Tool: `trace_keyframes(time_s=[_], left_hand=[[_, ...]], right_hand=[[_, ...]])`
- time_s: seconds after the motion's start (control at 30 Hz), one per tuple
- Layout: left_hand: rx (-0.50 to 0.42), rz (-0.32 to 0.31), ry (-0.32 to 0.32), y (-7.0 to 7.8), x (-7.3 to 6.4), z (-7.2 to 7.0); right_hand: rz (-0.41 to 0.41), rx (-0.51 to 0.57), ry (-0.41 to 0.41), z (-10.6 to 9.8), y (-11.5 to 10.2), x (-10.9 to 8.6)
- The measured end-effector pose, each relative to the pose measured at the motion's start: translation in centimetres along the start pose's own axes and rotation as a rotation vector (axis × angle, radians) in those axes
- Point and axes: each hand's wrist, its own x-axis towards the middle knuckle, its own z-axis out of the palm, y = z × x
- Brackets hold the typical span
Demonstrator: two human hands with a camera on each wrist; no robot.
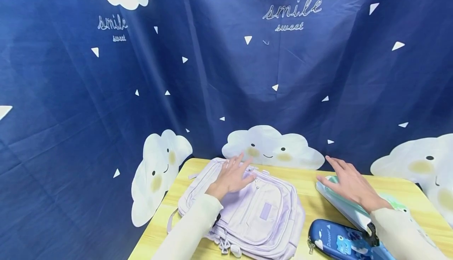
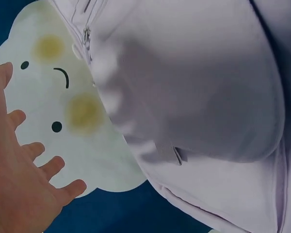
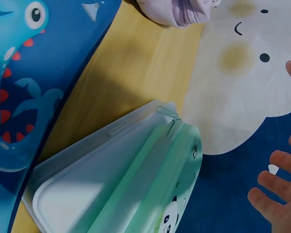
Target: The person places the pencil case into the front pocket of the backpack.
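Both spread and empty: the left hand (image 1: 230, 177) hangs over the lavender backpack (image 1: 253, 220), the right hand (image 1: 348, 183) hovers by a mint-green case (image 3: 167, 174) on the tabletop (image 1: 306, 189)!

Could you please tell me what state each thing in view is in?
Backpack: lying flat, front up.
White box: open or shut unclear.
Green case: against white box; zip unclear.
Blue case: closed, lying flat.
Left grip: open, fingers spread.
Right grip: open, holding nothing.
Backdrop: hanging, creased.
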Motion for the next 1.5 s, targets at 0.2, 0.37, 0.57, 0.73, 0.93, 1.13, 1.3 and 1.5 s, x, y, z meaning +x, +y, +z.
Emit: trace_keyframes(time_s=[0.2, 0.37, 0.57, 0.73, 0.93, 1.13, 1.3, 1.5], left_hand=[[-0.004, 0.04, 0.012, 0.6, -0.6, 0.4], [0.018, 0.062, 0.01, 1.4, -1.0, 0.6], [0.028, 0.103, 0.007, 2.2, -1.6, 0.9], [0.019, 0.127, 0.005, 2.7, -2.2, 1.2], [0.022, 0.171, 0.027, 3.0, -3.2, 2.1], [0.03, 0.197, 0.021, 3.2, -4.0, 2.8], [0.028, 0.214, 0.024, 3.5, -4.5, 3.3], [0.013, 0.235, 0.031, 3.9, -5.3, 3.7]], right_hand=[[-0.002, -0.003, 0.017, 0.0, 0.4, -0.7], [0.001, -0.004, 0.025, 0.1, 0.9, -1.4], [-0.01, 0.0, 0.065, -0.1, 1.5, -2.1], [-0.019, 0.013, 0.086, -0.1, 2.1, -2.4], [-0.012, 0.023, 0.087, 0.2, 2.7, -2.9], [-0.033, 0.026, 0.152, 0.2, 3.2, -3.3], [-0.012, 0.015, 0.146, 0.1, 3.7, -3.7], [0.001, -0.002, 0.151, 0.2, 4.2, -4.2]])
